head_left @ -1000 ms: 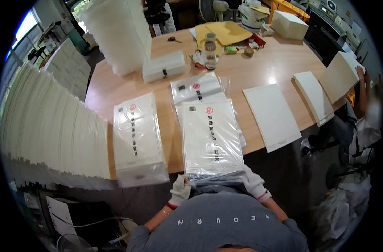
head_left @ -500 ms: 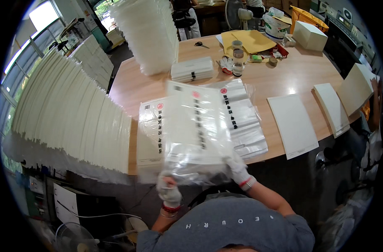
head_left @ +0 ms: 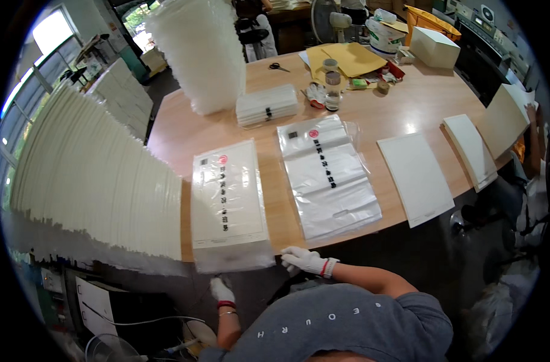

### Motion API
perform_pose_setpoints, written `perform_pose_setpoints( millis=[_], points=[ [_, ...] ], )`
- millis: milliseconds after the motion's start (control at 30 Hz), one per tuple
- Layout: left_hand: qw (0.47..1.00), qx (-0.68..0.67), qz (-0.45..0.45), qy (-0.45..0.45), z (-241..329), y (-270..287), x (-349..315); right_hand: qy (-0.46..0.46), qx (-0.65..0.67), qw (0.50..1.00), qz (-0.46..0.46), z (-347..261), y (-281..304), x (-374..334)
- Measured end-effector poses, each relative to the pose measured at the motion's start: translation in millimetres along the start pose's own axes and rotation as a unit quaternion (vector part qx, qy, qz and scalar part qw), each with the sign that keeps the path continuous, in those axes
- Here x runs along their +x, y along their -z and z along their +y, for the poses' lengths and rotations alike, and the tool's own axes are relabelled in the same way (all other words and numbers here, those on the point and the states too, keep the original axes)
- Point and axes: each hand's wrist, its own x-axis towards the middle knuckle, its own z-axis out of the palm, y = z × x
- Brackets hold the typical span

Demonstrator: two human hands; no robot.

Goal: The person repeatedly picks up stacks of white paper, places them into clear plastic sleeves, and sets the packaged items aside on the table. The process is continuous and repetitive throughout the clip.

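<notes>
A clear printed plastic bag with a white sheet inside lies flat on the wooden table, and its near end hangs over the table's front edge. My left hand, in a white glove, is just below that overhanging end; whether it grips the bag is unclear. My right hand, also gloved, rests at the table edge beside the bag's near right corner, with nothing visibly held. To the right of the filled bag lies a pile of empty clear printed bags.
A long fanned row of white sheets fills the left side. Loose white sheets lie right of the bags, and more white sheets lie beyond them. At the back stand a tall white stack, a strapped bundle of bags, tape rolls, envelopes and a white box.
The filled bag was held up in both hands half a second ago; it now lies flat at the left. My hands have drawn back to the table edge.
</notes>
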Motion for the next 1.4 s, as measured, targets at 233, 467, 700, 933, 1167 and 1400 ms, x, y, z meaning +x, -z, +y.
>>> perform_pose_setpoints(
  millis=[233,467,700,933,1167,1400],
  points=[
    [0.638,0.381,-0.525,-0.415,3,-237,-192,-0.036,0.07,0.985,0.151,28,87,-93],
    [0.521,0.497,-0.38,-0.58,-35,-382,-212,0.005,0.113,0.956,0.271,22,121,-138],
    [0.67,0.494,-0.471,-0.291,-15,-396,-182,0.052,0.187,0.959,0.209,-15,151,-80],
    [0.854,0.128,-0.481,-0.152,-7,-428,-113,0.14,-0.38,0.835,0.373,-48,201,-28],
    [0.793,0.265,-0.545,-0.07,86,-462,-179,0.404,-0.459,0.677,0.408,-94,158,-1],
    [0.66,0.366,-0.549,-0.359,126,-475,-227,0.378,-0.449,0.759,0.283,-75,176,-14]
  ],
)
